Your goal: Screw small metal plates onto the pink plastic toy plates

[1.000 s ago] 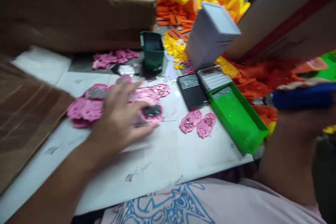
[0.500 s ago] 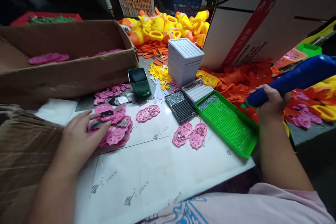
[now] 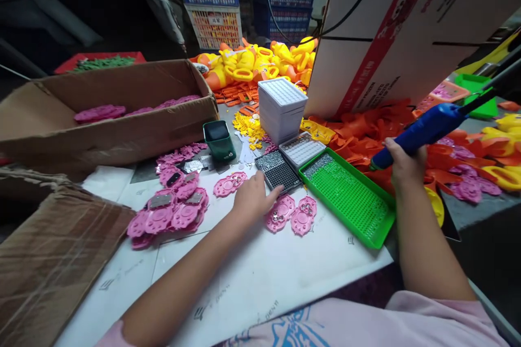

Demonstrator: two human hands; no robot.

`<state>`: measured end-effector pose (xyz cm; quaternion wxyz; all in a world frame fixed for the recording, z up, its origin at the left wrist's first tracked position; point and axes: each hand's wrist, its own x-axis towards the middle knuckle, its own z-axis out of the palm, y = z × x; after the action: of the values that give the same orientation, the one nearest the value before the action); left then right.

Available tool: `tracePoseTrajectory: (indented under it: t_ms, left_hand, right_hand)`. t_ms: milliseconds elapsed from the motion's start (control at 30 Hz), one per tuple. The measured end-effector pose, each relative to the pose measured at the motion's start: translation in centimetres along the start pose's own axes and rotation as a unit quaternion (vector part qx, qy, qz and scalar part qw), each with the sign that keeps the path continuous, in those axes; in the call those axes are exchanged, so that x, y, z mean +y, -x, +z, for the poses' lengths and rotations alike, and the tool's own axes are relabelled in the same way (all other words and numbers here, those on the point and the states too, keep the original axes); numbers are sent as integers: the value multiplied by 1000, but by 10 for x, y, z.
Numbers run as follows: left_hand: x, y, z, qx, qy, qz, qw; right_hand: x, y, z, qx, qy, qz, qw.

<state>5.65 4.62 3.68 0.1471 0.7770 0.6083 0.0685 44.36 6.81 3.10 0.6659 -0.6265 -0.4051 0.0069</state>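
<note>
Blue tool (image 3: 423, 131) gripped by right hand (image 3: 401, 162); left hand (image 3: 254, 200) fingers loose, touching pink piece (image 3: 280, 212).

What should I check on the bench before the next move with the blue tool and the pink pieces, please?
1. Right hand grips the blue tool firmly: ok, fingers wrapped around its handle.
2. Tool tip clear of the green tray: ok, it is held above the tray's far edge.
3. Left hand on a pink piece: cannot tell; fingertips rest at the black tray, beside the pair of pink pieces.
4. Pair of pink pieces lying flat on the white sheet: ok.
5. Screws in the black tray: cannot tell, too small.
6. Pile of pink pieces within reach: ok, probably, just left of the hand.
</note>
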Motion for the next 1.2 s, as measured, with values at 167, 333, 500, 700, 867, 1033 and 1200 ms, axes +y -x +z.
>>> tracePoseTrajectory:
  t_ms: [167, 333, 500, 700, 867, 1033, 1200]
  left_hand:
    - [5, -22, 5, -29, 3, -61, 998]
    - [4, -26, 7, -26, 15, -69, 997]
    - [-8, -24, 7, 10, 27, -63, 998]
    - [-28, 12, -11, 75, 53, -24, 995]
    - [-52, 78, -17, 120, 65, 17, 991]
    - [-62, 130, 0, 156, 67, 10, 985]
    - [-68, 156, 24, 182, 58, -19, 981]
  right_hand:
    - [-16, 29, -26, 45, 14, -73, 996]
    - [-68, 103, -32, 64, -26, -253, 965]
    - [-125, 158, -11, -143, -52, -376, 914]
    - [-142, 171, 38, -247, -45, -312, 916]
    - [-137, 179, 86, -367, -23, -210, 906]
    - [-139, 208, 111, -497, -15, -159, 853]
    - [-138, 230, 109, -558, 3, -145, 817]
